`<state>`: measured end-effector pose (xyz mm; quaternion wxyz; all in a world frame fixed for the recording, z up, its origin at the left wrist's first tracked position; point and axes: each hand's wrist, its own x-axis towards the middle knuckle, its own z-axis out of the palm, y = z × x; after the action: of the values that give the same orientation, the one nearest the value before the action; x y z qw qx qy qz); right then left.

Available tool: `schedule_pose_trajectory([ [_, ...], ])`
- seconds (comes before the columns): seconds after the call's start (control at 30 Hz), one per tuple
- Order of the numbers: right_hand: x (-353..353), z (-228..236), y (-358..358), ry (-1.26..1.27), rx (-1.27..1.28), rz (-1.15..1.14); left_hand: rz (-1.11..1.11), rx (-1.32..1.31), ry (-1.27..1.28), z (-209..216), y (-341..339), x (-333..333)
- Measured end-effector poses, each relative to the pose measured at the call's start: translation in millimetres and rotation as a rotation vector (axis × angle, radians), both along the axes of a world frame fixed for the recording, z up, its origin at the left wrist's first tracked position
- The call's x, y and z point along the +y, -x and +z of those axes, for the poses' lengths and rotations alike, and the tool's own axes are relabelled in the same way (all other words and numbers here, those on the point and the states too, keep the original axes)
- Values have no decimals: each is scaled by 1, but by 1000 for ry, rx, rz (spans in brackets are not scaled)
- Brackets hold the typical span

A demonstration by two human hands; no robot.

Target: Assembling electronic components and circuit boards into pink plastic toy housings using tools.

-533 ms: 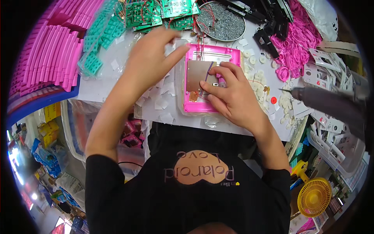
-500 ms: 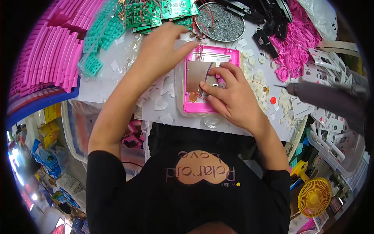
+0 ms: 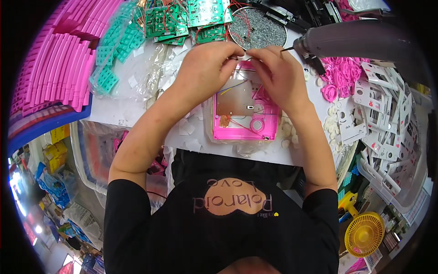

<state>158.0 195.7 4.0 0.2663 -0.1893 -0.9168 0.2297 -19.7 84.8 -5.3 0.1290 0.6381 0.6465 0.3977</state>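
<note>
A pink plastic casing (image 3: 269,129) lies open on the worktable, with a flat metal plate (image 3: 235,98) inside it. Thin red, blue and yellow wires run over the plate and casing. Above the casing's far edge, my left hand (image 3: 205,66) is closed in a pinch, a small dark bit showing at its fingertips. Close beside it, my right hand (image 3: 284,77) also pinches with thumb and forefinger. What each holds is too small to name and partly covered by fingers. A dark power screwdriver (image 3: 346,40) hangs with its bit near my right knuckles.
Green circuit boards (image 3: 162,23) with red wires and a round dish of screws (image 3: 258,29) stand beyond the casing. Pink panels (image 3: 59,68) are stacked left, near teal button pads (image 3: 107,80). At right lie pink rings (image 3: 337,77) and white printed panels (image 3: 369,91) in a bin.
My right hand has left the plate and moved up to meet my left, which has shifted slightly right and down. The screwdriver has swung inward and away from me.
</note>
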Motion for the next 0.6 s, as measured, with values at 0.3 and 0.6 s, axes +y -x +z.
schedule_pose_trajectory([
  [0.3, -2, -3, -17, -162, -40, -25, 120, 116, 164, 0, -7, 7],
  [0.6, -24, 12, -31, -223, -363, 160, -359, 73, -100, -6, 1, 14],
])
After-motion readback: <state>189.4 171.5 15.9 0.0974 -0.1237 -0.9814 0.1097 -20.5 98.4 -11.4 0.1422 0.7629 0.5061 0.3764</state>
